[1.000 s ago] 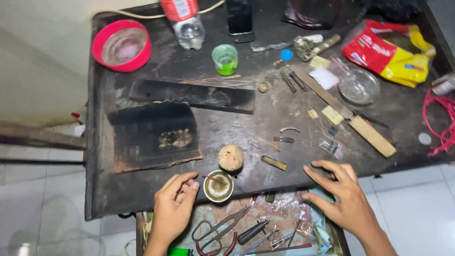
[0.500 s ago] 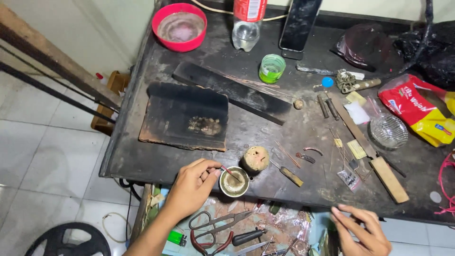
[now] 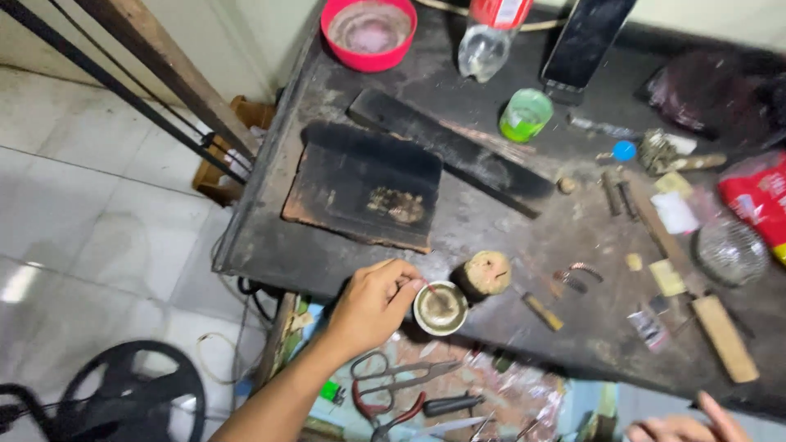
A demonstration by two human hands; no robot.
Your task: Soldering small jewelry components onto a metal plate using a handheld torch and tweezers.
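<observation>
My left hand (image 3: 372, 307) is at the front edge of a dark, stained workbench (image 3: 270, 245). Its fingers pinch a thin stick or brush that dips into a small round metal cup (image 3: 440, 308). Just right of the cup stands a round tan cork-like lid (image 3: 488, 272). My right hand (image 3: 679, 424) shows only partly at the bottom right corner, below the bench edge, fingers apart and holding nothing that I can see.
A charred block (image 3: 364, 184) and a long black bar (image 3: 450, 147) lie behind the cup. Farther back are a red bowl (image 3: 368, 31), a plastic bottle (image 3: 487, 37), a green cup (image 3: 525, 115) and a phone (image 3: 585, 41). An open drawer (image 3: 426, 393) holds scissors and pliers.
My view has swung left and toward the floor. The right hand has dropped from the bench to the bottom corner. The left hand stays at the metal cup.
</observation>
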